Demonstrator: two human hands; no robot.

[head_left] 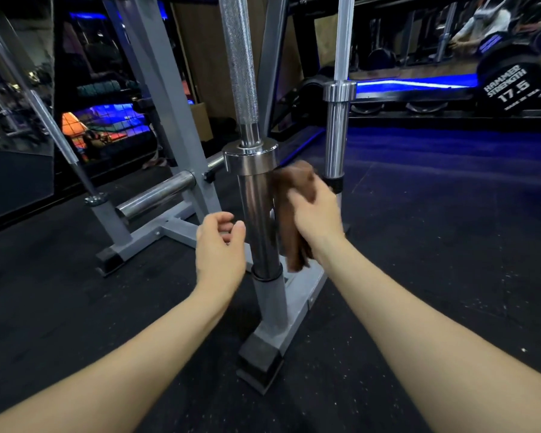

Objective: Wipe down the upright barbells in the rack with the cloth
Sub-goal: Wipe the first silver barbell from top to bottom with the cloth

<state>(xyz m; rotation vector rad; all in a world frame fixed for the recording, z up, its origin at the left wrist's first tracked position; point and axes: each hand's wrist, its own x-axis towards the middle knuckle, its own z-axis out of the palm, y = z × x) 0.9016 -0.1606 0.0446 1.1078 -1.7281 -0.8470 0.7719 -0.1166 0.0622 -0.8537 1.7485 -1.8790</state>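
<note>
Brown cloth (289, 214), gripped by right hand (317, 214), presses the vertical barbell (256, 214); left hand (221, 242) loose.

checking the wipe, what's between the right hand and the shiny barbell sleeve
The brown cloth: the right hand presses it against the right side of the barbell sleeve, seen in the head view.

Your two forearms come in from the bottom corners, bare from the frame's edge all the way to the wrists, with no sleeve or cuff on either. Your left hand (221, 245) is bare, and so is your right hand (317, 210): no glove, ring, watch or band shows on them. The nails that show on your left fingers are short and plain. Nothing else of you is in view.
</note>
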